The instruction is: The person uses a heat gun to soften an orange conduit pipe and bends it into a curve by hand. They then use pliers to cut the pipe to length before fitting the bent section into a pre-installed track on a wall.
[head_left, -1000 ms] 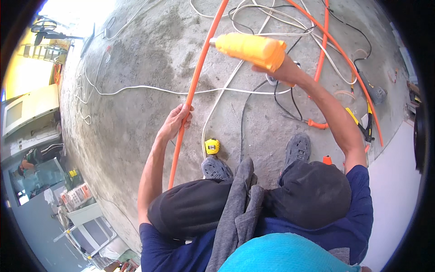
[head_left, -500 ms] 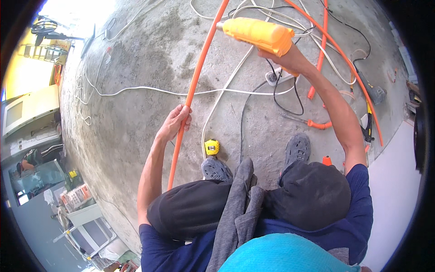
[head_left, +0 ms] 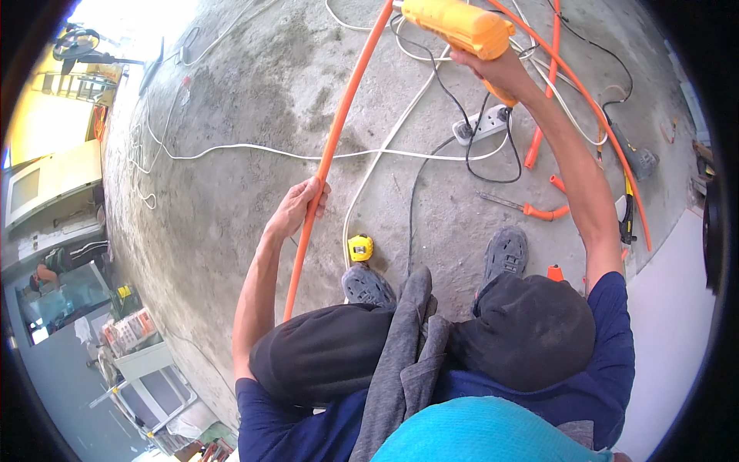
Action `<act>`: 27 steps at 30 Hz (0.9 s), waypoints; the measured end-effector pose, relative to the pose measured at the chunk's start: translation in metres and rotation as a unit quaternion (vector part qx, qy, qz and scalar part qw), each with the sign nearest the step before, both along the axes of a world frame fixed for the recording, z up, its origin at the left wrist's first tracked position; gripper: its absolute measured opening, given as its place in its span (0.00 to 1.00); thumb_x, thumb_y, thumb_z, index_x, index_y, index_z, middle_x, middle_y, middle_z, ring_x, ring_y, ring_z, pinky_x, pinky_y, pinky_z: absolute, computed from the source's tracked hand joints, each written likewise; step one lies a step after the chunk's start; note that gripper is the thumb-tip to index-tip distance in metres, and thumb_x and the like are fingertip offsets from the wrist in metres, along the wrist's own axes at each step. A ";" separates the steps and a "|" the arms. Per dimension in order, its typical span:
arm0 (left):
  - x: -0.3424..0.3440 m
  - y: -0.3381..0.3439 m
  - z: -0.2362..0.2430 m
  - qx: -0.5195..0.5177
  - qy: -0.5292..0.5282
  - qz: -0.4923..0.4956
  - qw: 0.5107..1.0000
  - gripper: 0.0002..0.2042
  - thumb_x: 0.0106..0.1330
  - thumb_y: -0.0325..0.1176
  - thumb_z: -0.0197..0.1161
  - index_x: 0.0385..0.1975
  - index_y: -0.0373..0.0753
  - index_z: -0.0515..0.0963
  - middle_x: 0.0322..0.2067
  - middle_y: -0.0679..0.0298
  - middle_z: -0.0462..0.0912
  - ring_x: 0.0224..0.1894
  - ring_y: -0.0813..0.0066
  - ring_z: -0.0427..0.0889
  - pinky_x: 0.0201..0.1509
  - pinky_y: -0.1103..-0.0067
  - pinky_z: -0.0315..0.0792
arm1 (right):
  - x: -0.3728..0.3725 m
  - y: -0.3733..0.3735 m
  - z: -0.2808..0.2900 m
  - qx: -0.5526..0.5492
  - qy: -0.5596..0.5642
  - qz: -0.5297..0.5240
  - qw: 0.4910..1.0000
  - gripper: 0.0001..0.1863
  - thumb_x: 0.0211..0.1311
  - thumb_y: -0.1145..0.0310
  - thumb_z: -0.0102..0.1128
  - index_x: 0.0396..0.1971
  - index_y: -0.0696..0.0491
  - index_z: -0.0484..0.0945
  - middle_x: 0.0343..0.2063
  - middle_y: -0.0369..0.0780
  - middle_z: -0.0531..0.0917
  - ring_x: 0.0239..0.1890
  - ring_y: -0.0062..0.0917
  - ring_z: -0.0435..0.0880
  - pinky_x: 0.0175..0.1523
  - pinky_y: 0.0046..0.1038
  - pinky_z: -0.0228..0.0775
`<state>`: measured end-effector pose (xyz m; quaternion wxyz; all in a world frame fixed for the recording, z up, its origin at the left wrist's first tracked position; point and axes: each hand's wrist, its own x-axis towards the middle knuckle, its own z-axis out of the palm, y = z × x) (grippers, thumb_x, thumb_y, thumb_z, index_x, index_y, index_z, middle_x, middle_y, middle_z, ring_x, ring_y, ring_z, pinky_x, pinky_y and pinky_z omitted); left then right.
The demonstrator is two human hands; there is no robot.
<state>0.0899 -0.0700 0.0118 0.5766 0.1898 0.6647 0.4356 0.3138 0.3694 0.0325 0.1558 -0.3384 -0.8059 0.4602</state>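
While concrete floor [head_left: 231,92] spreads below, a long orange pipe [head_left: 339,123] slants through the left hand [head_left: 297,209], fingers closed round it; fingers of the right hand [head_left: 500,73] clasp a yellow heat gun [head_left: 458,25], nozzle [head_left: 397,5] just beside the pipe.

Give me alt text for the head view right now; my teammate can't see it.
The person's right hand holds a yellow-orange gun-shaped tool, its nozzle close to an orange pipe that the left hand grips lower down. On the concrete floor lie a white power strip, loose cables and a yellow tape measure.
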 end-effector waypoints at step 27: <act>-0.009 -0.007 -0.003 0.019 -0.073 0.045 0.996 0.12 0.79 0.43 0.57 0.47 0.41 0.70 0.26 0.71 0.72 0.25 0.84 0.70 0.30 0.82 0.67 | 0.027 -0.123 -0.011 0.030 0.100 0.336 0.936 0.24 0.55 0.68 0.73 0.52 0.56 0.77 0.48 0.47 0.84 0.52 0.40 0.83 0.57 0.36 0.75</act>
